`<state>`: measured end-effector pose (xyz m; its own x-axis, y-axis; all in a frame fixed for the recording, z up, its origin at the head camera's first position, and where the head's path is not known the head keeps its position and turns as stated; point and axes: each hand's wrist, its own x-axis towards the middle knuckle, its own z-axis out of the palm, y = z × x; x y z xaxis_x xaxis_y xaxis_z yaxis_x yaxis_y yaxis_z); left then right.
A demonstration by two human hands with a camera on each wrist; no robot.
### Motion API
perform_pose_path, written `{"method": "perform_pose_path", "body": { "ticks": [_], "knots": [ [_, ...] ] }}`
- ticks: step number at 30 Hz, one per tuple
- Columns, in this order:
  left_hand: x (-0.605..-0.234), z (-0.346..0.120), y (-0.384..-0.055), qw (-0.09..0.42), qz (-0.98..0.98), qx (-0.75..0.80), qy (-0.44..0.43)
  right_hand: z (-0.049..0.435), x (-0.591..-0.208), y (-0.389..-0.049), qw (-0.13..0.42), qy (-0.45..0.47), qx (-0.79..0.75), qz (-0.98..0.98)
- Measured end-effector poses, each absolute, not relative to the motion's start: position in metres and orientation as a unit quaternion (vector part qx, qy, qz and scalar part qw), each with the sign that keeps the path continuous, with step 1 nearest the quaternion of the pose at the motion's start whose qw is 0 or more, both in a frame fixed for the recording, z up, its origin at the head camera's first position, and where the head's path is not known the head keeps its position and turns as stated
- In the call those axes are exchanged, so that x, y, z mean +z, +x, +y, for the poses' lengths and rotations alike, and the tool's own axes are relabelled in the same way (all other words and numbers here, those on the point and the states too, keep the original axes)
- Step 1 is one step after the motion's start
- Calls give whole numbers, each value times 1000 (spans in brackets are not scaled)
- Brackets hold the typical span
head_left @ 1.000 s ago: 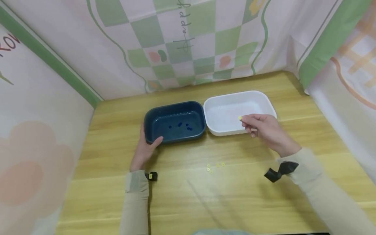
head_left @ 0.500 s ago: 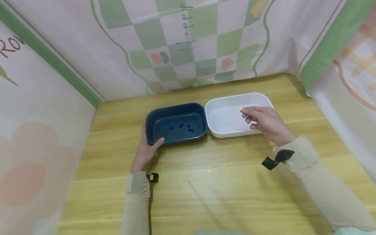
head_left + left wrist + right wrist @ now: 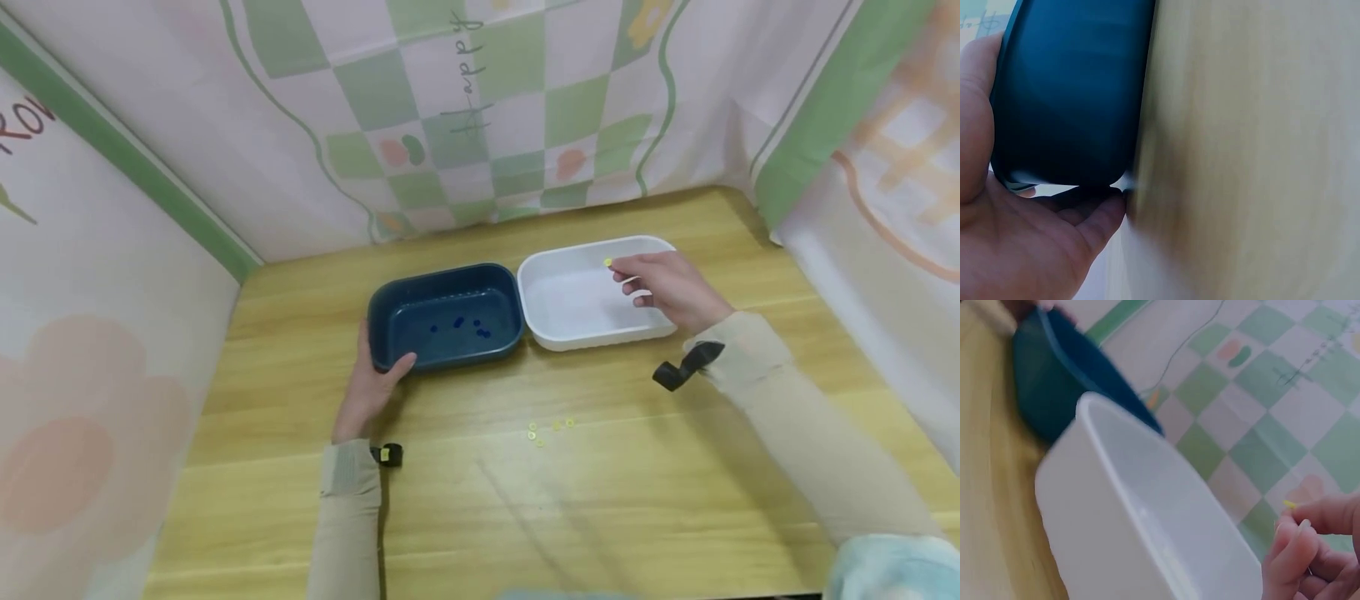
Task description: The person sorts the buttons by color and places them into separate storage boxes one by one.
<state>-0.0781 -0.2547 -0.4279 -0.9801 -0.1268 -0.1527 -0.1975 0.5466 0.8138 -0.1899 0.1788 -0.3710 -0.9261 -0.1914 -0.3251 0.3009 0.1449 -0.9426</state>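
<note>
A dark blue tray [image 3: 457,362] stands on the table with several small dark blue pieces [image 3: 459,322] on its floor. My left hand [image 3: 366,392] grips its near left corner, thumb over the rim and fingers around the outer side; the left wrist view shows the hand [image 3: 1022,231] against the tray's end wall [image 3: 1072,106]. Over the white tray [image 3: 585,340], my right hand [image 3: 671,287] pinches a small yellow ring [image 3: 608,262] between thumb and index finger. The ring [image 3: 1290,504] shows at the fingertips in the right wrist view, above the white tray's rim [image 3: 1129,500].
Several small yellow rings [image 3: 532,436] lie on the wooden table [image 3: 450,517] in front of the trays. The two trays stand side by side, nearly touching. A checked green and white curtain [image 3: 517,100] hangs behind the table, with more printed cloth at both sides.
My right hand has moved farther back and slightly left over the white tray, still pinching the yellow ring. The left hand keeps its grip on the dark blue tray.
</note>
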Motion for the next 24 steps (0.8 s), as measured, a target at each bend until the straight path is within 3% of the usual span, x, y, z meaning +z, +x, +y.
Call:
{"method": "perform_pose_path", "body": {
  "ticks": [15, 24],
  "knots": [
    [-431, -257, -80, 36, 881, 462, -93, 173, -384, -208, 140, 44, -563, 814],
    [-429, -256, -79, 29, 879, 467, -91, 178, -390, -211, 138, 48, -559, 816]
  ]
}}
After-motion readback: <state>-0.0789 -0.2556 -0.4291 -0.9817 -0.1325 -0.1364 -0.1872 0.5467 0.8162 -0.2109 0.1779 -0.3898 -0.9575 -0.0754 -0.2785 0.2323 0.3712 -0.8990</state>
